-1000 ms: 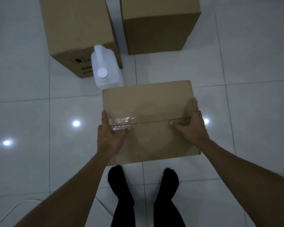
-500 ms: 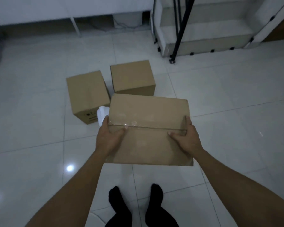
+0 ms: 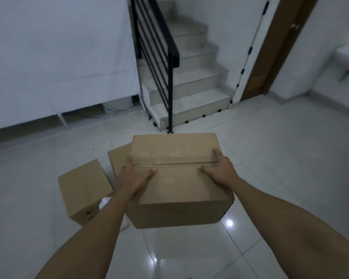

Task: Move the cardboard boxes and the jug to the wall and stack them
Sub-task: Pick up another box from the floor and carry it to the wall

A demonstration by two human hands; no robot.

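I hold a taped cardboard box (image 3: 179, 184) up off the floor in front of me. My left hand (image 3: 134, 178) grips its left side, thumb lying across the top. My right hand (image 3: 220, 170) grips the right side the same way. Two smaller cardboard boxes stay on the floor: one (image 3: 83, 188) at the lower left, another (image 3: 118, 158) mostly hidden behind the carried box. Only a sliver of the white jug (image 3: 104, 203) shows beside my left forearm.
A white wall (image 3: 58, 57) runs along the far left with a low gap at its base. A staircase (image 3: 189, 93) with a black railing (image 3: 159, 51) rises straight ahead. A brown door (image 3: 274, 47) stands at the right. The floor is glossy white tile.
The box has risen off the floor with both hands on it. My view has tilted up from the floor to the wall and stairs, and the jug is now almost hidden.
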